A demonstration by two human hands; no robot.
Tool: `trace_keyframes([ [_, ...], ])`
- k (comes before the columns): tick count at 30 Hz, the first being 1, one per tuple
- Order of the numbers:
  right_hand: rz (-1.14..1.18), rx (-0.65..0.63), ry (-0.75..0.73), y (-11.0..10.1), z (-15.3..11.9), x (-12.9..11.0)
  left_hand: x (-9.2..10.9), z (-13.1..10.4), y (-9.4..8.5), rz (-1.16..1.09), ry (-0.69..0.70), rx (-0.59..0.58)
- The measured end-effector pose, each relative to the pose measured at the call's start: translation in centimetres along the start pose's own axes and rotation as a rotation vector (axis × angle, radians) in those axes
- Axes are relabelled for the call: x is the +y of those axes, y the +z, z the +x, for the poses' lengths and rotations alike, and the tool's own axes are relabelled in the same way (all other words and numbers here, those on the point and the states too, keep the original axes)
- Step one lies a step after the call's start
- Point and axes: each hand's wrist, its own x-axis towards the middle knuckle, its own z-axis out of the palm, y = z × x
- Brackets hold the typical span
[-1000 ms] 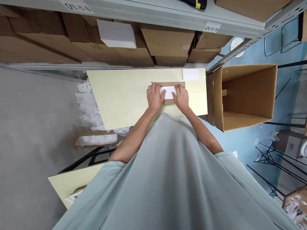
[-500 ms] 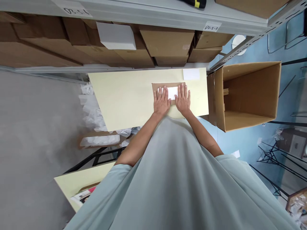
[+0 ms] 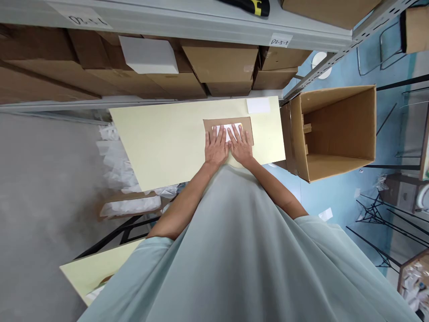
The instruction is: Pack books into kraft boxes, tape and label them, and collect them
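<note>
A brown cardboard piece (image 3: pixel 248 132), flat like a mailer, lies on the pale yellow tabletop (image 3: pixel 161 143). On it is a white label (image 3: pixel 229 133), partly covered by my fingers. My left hand (image 3: pixel 216 146) presses flat over the label's left part, fingers spread. My right hand (image 3: pixel 240 144) rests flat on the right part, its fingers angled toward the left. The thumbs come close together below the label. A separate white paper (image 3: pixel 258 105) lies at the table's back right.
An open cardboard box (image 3: pixel 338 134) stands right of the table. Behind it runs a metal shelf (image 3: pixel 187 20) holding several brown boxes (image 3: pixel 221 60) and a black-and-yellow tool handle (image 3: pixel 250 6). White crumpled wrapping (image 3: pixel 119 156) hangs at the left. Another yellow surface (image 3: pixel 97 266) is lower left.
My right hand has moved left over the label, closer to my left hand, and its fingers now slant left. The whole view has shifted slightly.
</note>
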Motion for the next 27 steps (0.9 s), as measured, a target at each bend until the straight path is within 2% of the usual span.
trace_keyframes([
  [2,0.055,0.000,-0.020,-0.1,-0.2,0.2,-0.2,-0.5,-0.3,-0.025,0.044,-0.028],
  [5,0.144,0.049,0.064,-0.6,-0.7,2.0,-1.5,-1.6,-1.6,-0.026,0.023,-0.014],
  [9,0.271,0.115,0.202,-0.7,-2.6,6.0,-4.3,-3.9,-3.0,-0.017,-0.142,0.047],
  [12,0.446,0.063,0.301,0.3,-4.6,7.7,-5.8,-5.4,-2.2,-0.124,-0.320,0.041],
  [15,0.581,-0.018,0.328,1.6,-5.8,7.4,-5.7,-5.6,-0.6,-0.346,-0.428,-0.025],
  [18,0.621,-0.023,0.304,1.8,-6.0,5.8,-4.7,-5.0,-0.4,-0.470,-0.409,-0.013],
  [20,0.612,0.024,0.290,0.9,-6.0,4.8,-4.1,-4.7,-1.6,-0.428,-0.381,0.069],
  [24,0.554,0.193,0.296,-2.6,-5.9,3.5,-2.9,-4.8,-6.1,-0.246,-0.321,0.235],
  [27,0.456,0.265,0.331,-4.6,-5.3,2.8,-2.3,-4.9,-8.4,-0.164,-0.331,0.292],
])
